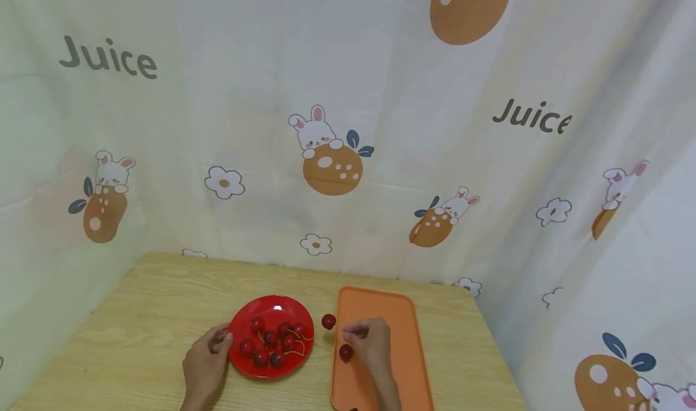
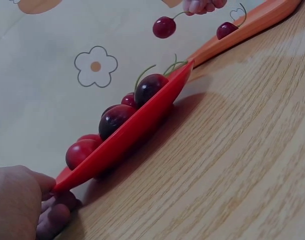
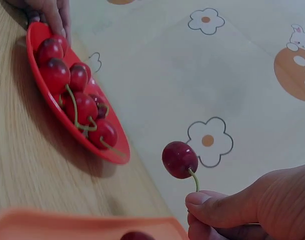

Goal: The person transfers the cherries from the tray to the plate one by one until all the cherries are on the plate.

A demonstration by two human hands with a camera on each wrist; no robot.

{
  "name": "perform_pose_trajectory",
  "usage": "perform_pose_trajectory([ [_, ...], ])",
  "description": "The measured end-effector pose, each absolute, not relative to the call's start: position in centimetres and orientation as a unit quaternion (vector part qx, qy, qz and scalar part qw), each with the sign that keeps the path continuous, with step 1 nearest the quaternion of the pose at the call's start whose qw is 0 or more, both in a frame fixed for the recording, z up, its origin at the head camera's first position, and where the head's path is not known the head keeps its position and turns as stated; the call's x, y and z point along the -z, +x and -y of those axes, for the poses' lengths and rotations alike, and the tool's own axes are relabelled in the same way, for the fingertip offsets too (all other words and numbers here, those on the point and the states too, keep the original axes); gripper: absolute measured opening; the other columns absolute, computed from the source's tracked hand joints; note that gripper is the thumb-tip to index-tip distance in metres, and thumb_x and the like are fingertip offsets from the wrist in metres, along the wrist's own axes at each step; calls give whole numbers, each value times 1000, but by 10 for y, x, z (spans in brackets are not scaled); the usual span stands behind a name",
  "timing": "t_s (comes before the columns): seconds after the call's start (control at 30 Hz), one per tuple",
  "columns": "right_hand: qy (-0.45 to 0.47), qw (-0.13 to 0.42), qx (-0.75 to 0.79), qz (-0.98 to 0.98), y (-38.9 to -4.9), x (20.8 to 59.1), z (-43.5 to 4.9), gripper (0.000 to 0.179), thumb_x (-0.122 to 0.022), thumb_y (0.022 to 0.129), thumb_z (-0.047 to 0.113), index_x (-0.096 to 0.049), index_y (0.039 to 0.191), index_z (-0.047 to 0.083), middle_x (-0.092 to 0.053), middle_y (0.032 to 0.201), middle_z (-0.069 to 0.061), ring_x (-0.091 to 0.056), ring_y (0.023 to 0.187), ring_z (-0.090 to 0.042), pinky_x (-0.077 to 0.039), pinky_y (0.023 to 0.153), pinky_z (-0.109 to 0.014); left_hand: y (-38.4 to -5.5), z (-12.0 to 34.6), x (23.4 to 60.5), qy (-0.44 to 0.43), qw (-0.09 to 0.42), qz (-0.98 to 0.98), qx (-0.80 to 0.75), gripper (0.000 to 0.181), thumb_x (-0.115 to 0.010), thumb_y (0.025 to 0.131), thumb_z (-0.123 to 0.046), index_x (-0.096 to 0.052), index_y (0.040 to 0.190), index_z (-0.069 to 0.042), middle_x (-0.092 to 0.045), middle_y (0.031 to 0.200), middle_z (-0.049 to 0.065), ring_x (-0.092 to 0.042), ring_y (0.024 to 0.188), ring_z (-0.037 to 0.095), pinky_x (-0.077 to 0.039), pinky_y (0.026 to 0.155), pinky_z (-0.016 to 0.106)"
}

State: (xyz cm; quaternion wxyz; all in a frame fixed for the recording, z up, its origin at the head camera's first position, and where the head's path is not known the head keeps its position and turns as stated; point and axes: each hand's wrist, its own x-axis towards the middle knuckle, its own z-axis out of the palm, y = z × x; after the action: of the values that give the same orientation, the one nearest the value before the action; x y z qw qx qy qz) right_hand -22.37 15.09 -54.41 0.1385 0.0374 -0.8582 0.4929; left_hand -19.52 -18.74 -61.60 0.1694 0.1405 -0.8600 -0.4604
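Note:
My right hand (image 1: 371,346) pinches a cherry (image 3: 180,159) by its green stem between thumb and fingers. In the head view that cherry hangs in the space between the red plate (image 1: 272,372) and the orange tray (image 1: 375,302). Another cherry (image 1: 346,352) lies on the tray near its left edge, beside the right hand. My left hand (image 1: 205,362) grips the left rim of the plate, thumb on top and fingers beneath, as the left wrist view shows. Several cherries (image 2: 117,120), some with stems, lie on the plate.
The plate and tray stand side by side on a light wood-grain table (image 1: 163,302). Behind and at both sides hangs a pale curtain (image 1: 261,127) printed with rabbits, fruit, flowers and the word Juice.

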Motion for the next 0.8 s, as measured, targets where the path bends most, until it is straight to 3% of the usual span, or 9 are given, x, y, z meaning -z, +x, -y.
perform_pose_trajectory([
  [0.8,52,107,-521,845,-232,542,-114,7,-88,87,-3,-85,84,3,-81,78,-10,-68,65,-10,-53,60,-22,-194,188,614,131,171,859,465,33,-68,107,-16,-73,138,-4,-81,121,20,-79,88,20,-51,84,35],
])
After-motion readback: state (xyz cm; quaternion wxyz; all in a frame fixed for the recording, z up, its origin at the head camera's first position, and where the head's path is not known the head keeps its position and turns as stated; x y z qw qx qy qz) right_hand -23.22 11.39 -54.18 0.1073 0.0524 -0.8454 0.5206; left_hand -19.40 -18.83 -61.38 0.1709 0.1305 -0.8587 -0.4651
